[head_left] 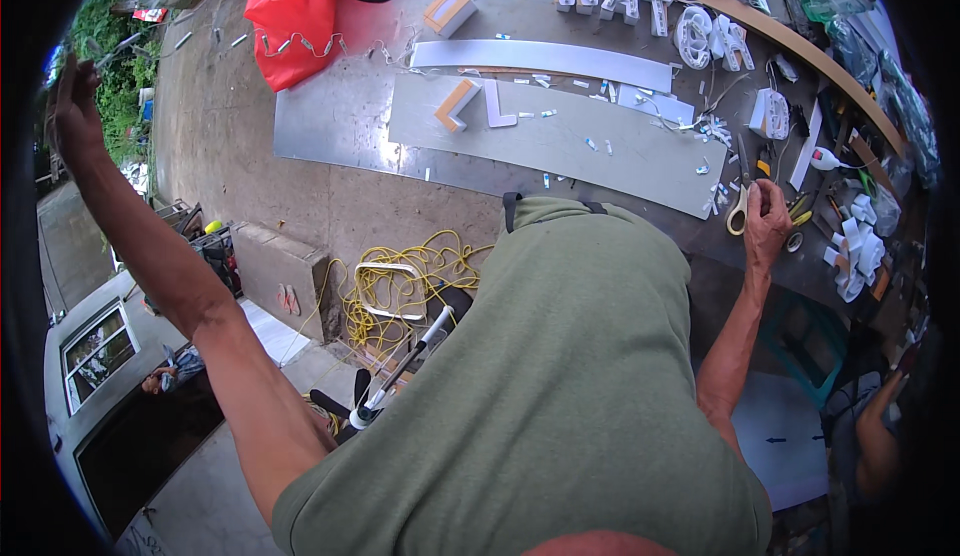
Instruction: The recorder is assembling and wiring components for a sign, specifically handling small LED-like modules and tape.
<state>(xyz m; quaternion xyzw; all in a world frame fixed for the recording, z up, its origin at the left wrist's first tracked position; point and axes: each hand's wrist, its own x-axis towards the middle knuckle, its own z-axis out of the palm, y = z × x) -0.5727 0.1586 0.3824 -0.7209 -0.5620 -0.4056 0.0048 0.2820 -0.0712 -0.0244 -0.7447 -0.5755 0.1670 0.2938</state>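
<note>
Stretched far out to the left, my left hand (78, 111) is closed at the fingertips on a string of small LED modules (183, 41). The string runs in the air to the right, past a red plastic bag (290, 21) and toward the metal sheet. My right hand (768, 221) is over the right side of the bench, fingers pressed together; whatever they may hold is hidden. Beside it lie scissors with cream handles (737, 212), a yellow and black tool (763, 168), yellow-handled pliers (800, 208) and a small tape roll (794, 242).
On the bench lie a grey panel (590, 146), a long white strip (540, 56) and scattered white bits (712, 128). White letter-shaped shells (655, 6) stand along the back. Below, a yellow cable (425, 266) tangles on the floor. At the lower right shows another person's arm (878, 436).
</note>
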